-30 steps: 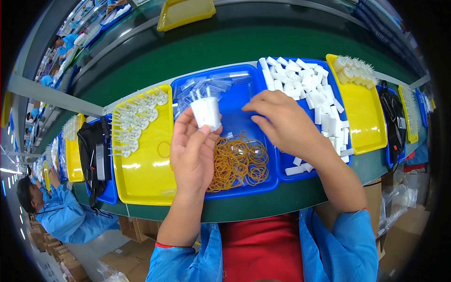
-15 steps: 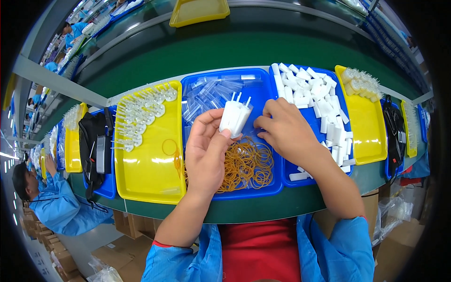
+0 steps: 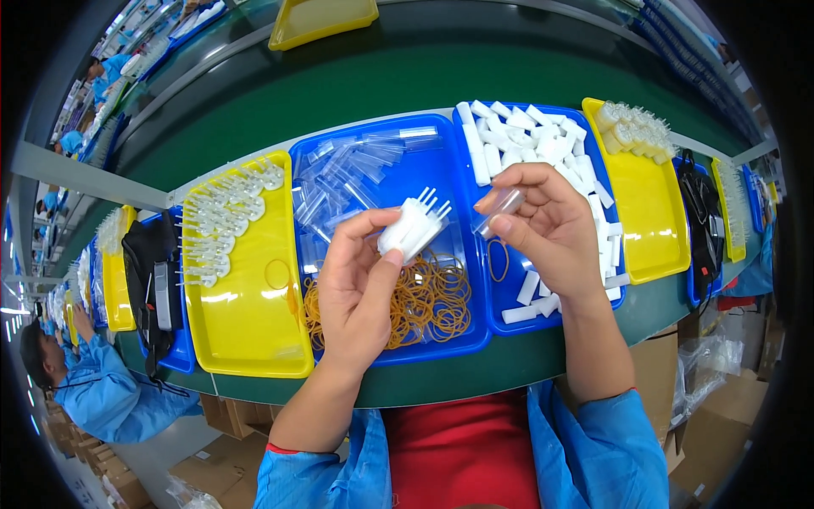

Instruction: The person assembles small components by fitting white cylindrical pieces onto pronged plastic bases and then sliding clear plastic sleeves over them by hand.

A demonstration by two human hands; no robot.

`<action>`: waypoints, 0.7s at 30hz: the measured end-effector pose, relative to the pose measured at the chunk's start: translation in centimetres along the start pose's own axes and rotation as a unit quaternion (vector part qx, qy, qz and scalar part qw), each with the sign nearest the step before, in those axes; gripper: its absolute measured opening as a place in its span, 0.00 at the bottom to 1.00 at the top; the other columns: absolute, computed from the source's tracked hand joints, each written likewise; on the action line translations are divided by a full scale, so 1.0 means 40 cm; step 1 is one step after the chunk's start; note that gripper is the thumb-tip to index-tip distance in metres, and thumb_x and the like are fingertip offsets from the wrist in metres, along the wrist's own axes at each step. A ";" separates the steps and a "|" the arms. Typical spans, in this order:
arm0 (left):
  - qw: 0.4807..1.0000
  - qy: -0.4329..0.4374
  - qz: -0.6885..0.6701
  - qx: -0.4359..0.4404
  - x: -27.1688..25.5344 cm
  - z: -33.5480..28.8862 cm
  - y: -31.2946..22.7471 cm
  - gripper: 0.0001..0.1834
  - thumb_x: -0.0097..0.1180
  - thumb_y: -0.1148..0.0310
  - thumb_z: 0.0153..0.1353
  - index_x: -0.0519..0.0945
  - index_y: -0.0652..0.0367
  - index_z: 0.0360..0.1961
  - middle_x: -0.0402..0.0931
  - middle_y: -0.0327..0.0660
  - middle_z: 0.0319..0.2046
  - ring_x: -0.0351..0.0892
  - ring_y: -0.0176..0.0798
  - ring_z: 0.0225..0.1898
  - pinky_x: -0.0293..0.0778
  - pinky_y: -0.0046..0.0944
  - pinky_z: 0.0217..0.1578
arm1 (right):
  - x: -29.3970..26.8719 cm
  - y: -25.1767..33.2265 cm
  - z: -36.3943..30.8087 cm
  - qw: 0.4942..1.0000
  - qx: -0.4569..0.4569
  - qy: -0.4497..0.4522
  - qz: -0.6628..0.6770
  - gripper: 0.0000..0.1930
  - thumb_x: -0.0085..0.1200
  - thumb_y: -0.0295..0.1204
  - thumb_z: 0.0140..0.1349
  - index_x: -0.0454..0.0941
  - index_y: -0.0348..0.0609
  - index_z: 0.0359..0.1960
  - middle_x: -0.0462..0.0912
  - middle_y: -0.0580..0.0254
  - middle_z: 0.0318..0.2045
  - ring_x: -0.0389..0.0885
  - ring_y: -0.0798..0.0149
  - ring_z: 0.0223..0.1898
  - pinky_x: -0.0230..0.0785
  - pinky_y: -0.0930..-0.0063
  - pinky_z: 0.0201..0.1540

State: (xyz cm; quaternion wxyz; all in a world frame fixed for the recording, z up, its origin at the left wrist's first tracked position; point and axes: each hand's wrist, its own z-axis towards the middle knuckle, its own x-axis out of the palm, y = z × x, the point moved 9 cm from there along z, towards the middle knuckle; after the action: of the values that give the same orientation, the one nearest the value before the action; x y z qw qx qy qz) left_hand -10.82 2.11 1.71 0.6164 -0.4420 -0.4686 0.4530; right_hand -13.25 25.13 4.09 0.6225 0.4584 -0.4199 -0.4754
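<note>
Moved since half a second ago: right hand (image 3: 547,229), then curled palm-down beside the piece, now farther off and turned to show its palm; white bundle (image 3: 411,231), then nearly upright, now leaning rightward. Nearest, blue sleeves (image 3: 331,467) and red shirt (image 3: 458,458) of the worker. Left hand (image 3: 360,284), above the middle blue tray (image 3: 424,182): fingers closed on the white bundle, thumb near its lower end, a low grip that seems chosen to leave the prongs bare. Right hand: fingers and thumb gripping one clear tube (image 3: 506,208) by its sides, perhaps to leave its lower end free; single brown band (image 3: 498,259) just below, whether hung from the hand cannot be told. Middle tray, front: heap of brown bands (image 3: 441,297); far left: loose clear tubes (image 3: 348,170). Right blue tray (image 3: 500,297): white cylinders (image 3: 551,136), piled; kinds probably kept apart for easy reach. Left yellow tray (image 3: 246,335): clear pronged pieces (image 3: 242,204) in ranks, prongs mostly leftward, presumably against tangling; one loose band (image 3: 277,273). Right yellow tray (image 3: 653,216): cream pronged pieces (image 3: 632,131), grouped at the far end. Beyond, green bench (image 3: 407,85); across it, far yellow tray (image 3: 326,24).
</note>
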 end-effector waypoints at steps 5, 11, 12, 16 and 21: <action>0.999 0.020 0.034 0.022 0.011 -0.002 -0.011 0.21 0.52 0.83 0.78 0.77 0.61 0.68 0.78 0.50 0.69 0.82 0.42 0.67 0.83 0.41 0.59 | -0.004 -0.010 -0.002 1.000 -0.018 -0.009 0.017 0.18 0.70 0.19 0.72 0.80 0.36 0.60 0.89 0.54 0.50 0.91 0.66 0.50 0.85 0.74 0.57; 1.000 0.025 -0.001 0.006 0.015 -0.001 -0.004 0.19 0.53 0.85 0.78 0.80 0.64 0.66 0.77 0.50 0.68 0.79 0.38 0.67 0.74 0.38 0.66 | -0.019 -0.027 -0.010 0.994 0.017 -0.021 0.106 0.16 0.70 0.20 0.73 0.81 0.35 0.59 0.88 0.56 0.50 0.92 0.67 0.48 0.86 0.75 0.53; 0.999 0.030 0.011 0.013 0.015 -0.002 -0.004 0.19 0.53 0.85 0.77 0.80 0.63 0.66 0.77 0.50 0.68 0.79 0.37 0.65 0.74 0.37 0.64 | -0.013 -0.029 -0.010 0.993 0.021 -0.008 0.116 0.15 0.70 0.21 0.74 0.81 0.35 0.58 0.89 0.56 0.50 0.92 0.67 0.46 0.86 0.75 0.51; 0.998 0.040 0.036 0.029 0.016 -0.003 -0.009 0.19 0.54 0.85 0.77 0.81 0.62 0.66 0.77 0.49 0.67 0.80 0.33 0.62 0.75 0.33 0.60 | -0.007 -0.037 -0.011 0.995 0.030 -0.017 0.089 0.14 0.68 0.23 0.76 0.83 0.35 0.59 0.90 0.56 0.50 0.92 0.68 0.45 0.85 0.76 0.49; 0.996 0.054 0.050 0.041 0.025 -0.002 -0.016 0.19 0.55 0.85 0.77 0.82 0.63 0.65 0.77 0.49 0.67 0.80 0.32 0.61 0.75 0.32 0.57 | -0.007 -0.036 -0.010 0.997 0.023 -0.040 0.062 0.13 0.67 0.26 0.78 0.87 0.35 0.59 0.91 0.58 0.50 0.92 0.69 0.45 0.84 0.77 0.50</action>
State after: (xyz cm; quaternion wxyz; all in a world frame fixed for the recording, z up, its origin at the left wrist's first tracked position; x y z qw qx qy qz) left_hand -10.50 2.95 2.52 0.6351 -0.4630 -0.3926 0.4776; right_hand -13.22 25.30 2.58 0.6230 0.4261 -0.4828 -0.4441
